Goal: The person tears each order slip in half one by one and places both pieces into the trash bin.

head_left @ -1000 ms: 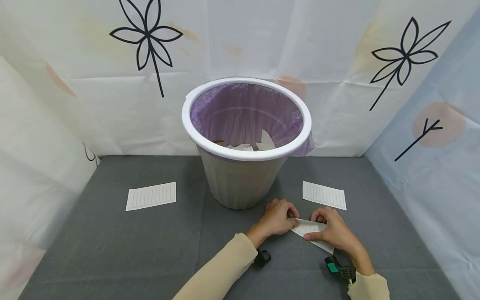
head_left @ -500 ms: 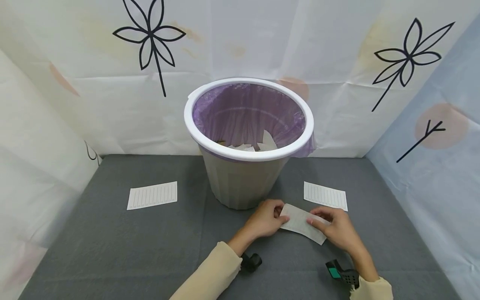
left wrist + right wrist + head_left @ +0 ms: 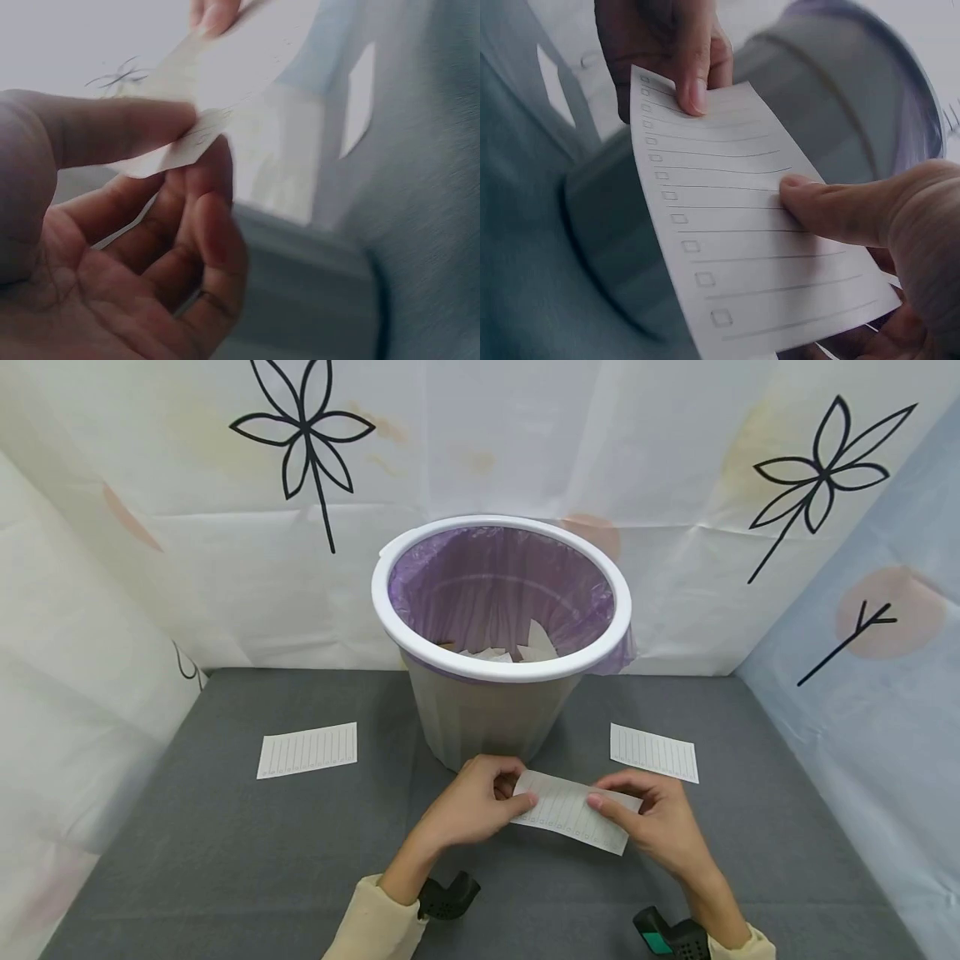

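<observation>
A lined checklist slip (image 3: 562, 814) with a row of small checkboxes is held between both hands in front of the bin. My left hand (image 3: 480, 802) pinches its left end, thumb on the printed face and fingers behind, as the left wrist view also shows. Toward the other end my right hand (image 3: 652, 818) pinches the slip, its thumb (image 3: 832, 206) pressed on the lined face. Behind the hands stands a light trash bin (image 3: 480, 718) with a white rim and a purple liner (image 3: 495, 585); pale paper pieces (image 3: 536, 643) lie inside.
A similar lined slip (image 3: 307, 751) lies on the grey cloth at the left, and another slip (image 3: 654, 752) lies right of the bin. Patterned fabric walls (image 3: 180, 585) enclose the grey table surface (image 3: 225, 860) at the back and sides.
Both hands have lifted the slip off the cloth and moved it left, toward the front of the bin. Its blank back showed half a second ago; the lined face shows now.
</observation>
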Demonstrator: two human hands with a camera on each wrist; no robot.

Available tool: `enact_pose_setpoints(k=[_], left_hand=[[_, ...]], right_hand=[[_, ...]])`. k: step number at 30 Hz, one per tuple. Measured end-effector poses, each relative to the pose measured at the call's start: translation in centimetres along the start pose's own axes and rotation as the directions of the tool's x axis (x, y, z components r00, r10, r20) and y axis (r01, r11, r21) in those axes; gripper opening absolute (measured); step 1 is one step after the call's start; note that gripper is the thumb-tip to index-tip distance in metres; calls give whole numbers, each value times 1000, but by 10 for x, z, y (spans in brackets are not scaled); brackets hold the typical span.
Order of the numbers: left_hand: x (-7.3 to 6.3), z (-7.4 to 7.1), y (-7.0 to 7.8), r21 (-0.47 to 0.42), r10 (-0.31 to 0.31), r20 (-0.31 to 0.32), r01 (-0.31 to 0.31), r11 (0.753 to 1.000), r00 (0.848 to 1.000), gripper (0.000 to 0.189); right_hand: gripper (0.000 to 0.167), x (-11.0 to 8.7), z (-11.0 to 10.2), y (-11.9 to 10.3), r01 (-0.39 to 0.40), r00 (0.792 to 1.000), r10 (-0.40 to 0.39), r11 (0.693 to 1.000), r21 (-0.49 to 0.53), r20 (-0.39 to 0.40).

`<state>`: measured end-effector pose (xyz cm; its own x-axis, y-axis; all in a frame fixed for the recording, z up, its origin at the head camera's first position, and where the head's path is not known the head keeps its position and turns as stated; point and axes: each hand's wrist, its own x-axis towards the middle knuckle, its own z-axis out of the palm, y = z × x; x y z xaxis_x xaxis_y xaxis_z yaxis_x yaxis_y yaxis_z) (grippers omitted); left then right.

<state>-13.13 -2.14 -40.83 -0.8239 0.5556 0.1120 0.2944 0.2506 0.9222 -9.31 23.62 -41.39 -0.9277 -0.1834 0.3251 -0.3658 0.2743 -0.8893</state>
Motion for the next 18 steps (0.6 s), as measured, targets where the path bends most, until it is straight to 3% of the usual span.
enact_pose_setpoints(k=[4,11,15,18], left_hand=[[-13,-14,3,-29,2,9,-1,1000,1000,17],[-26,-34,4,-95,3,-31,-6,995,1000,6],[-31,-42,8,-101,2,-98,-12,995,995,12],[-34,-45,12,-111,6,-183,-27,993,983,15]], right_hand=[[16,3,10,-9,50,999,-51,996,73,7],[10,23,28,-29,-16,1000,16,995,96,1],[7,38,38,-41,-15,1000,13,991,135,9],[7,45,45,-47,10,1000,-12,989,146,13]])
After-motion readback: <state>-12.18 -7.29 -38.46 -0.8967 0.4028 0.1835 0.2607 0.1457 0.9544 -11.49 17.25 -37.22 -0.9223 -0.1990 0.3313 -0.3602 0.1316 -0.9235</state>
